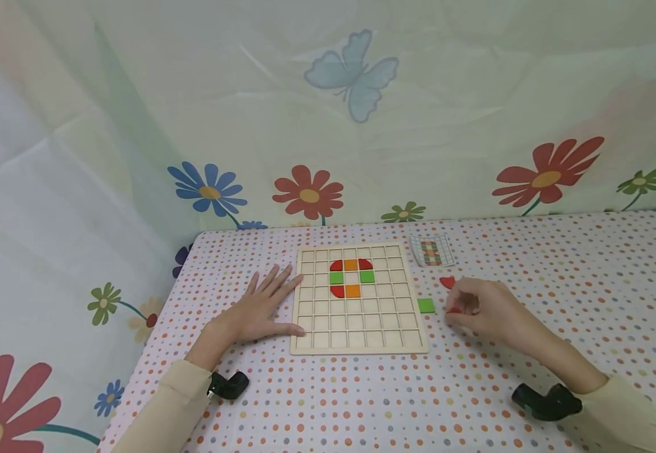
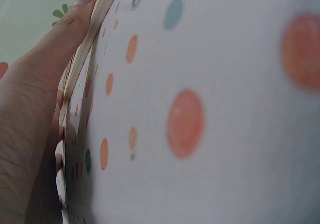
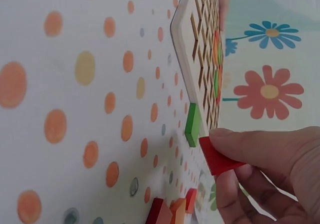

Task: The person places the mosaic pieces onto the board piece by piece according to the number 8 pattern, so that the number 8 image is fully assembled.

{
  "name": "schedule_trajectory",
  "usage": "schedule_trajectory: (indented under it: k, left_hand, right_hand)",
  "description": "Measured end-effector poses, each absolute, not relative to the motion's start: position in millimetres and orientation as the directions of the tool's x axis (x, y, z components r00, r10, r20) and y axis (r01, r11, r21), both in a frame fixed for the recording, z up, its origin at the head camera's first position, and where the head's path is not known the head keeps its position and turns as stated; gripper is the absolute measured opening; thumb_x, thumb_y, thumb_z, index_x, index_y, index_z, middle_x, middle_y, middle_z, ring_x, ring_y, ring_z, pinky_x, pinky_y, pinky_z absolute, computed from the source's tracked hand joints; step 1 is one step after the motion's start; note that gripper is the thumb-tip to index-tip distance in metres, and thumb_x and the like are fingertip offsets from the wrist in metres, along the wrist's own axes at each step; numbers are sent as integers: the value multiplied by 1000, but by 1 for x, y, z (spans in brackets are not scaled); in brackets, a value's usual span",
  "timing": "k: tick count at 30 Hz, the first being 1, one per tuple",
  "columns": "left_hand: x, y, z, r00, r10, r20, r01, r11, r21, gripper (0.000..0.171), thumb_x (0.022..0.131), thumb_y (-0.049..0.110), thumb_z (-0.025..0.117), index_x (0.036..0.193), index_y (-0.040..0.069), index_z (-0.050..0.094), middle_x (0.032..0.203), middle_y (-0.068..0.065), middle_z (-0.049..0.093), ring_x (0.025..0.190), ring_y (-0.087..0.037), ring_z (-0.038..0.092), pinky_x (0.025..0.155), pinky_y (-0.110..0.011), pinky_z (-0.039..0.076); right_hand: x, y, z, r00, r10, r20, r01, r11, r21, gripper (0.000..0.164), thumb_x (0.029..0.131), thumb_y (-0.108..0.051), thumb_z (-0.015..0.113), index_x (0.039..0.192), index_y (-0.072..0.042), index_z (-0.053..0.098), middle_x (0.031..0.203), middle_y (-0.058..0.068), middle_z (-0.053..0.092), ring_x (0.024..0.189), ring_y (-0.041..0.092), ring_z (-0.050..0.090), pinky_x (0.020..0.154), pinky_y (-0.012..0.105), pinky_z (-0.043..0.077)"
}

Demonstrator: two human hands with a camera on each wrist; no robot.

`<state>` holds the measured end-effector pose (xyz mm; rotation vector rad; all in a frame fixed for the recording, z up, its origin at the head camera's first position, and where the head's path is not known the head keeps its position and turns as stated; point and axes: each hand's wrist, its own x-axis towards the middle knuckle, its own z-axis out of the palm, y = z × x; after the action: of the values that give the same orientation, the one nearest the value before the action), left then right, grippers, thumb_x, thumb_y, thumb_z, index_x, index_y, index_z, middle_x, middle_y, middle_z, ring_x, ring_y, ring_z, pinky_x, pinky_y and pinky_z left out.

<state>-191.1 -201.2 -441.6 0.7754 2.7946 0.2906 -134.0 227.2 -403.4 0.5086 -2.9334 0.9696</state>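
Observation:
A wooden grid board (image 1: 361,324) lies on the table. In its upper middle, red rounded-corner tiles (image 1: 336,292), orange square tiles (image 1: 353,291) and green square tiles (image 1: 367,277) form a ring whose lower right corner cell is bare. My left hand (image 1: 251,313) rests with spread fingers at the board's left edge, its thumb on the rim. To the right of the board, my right hand (image 1: 489,313) pinches a red tile (image 3: 219,159) between thumb and fingers, just above the table. A loose green tile (image 1: 426,306) sits against the board's right edge.
A printed pattern card (image 1: 432,251) lies beyond the board's upper right corner. Another red tile (image 1: 448,282) rests near my right hand. In the right wrist view, an orange tile (image 3: 177,211) also shows there. A floral cloth (image 1: 446,126) hangs behind the dotted table.

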Motion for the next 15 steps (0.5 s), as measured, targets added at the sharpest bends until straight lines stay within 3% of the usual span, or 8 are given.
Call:
schedule_trajectory:
  k: [9,13,15]
  left_hand:
    - [-190,-200,-441,-834,530,-156,485,837,253,108,88,76,64,170,25,17,176,-7,7,162,-34,-1,127,-63,-2]
    - [-190,-201,-440,-832,533,-156,486,835,258,107,88,76,64,170,25,17,176,-7,7,162,-34,-1,127,-63,-2]
    - [-190,-201,-440,-831,535,-152,488,833,261,107,88,75,65,170,25,17,176,-7,8,162,-34,-1,127,-63,-2]
  right_hand:
    - [-133,225,-403,-940,-332,81,-304,703,-643,28,85,5,83,113,6,77,90,1,61,73,9,56,59,22,50]
    - [-131,225,-404,-943,-329,48,-278,699,-659,23,89,5,78,112,6,78,91,3,53,75,11,47,57,22,42]
    - [-130,225,-404,-944,-327,47,-274,699,-661,19,90,5,78,109,4,79,91,3,53,77,13,47,59,22,43]
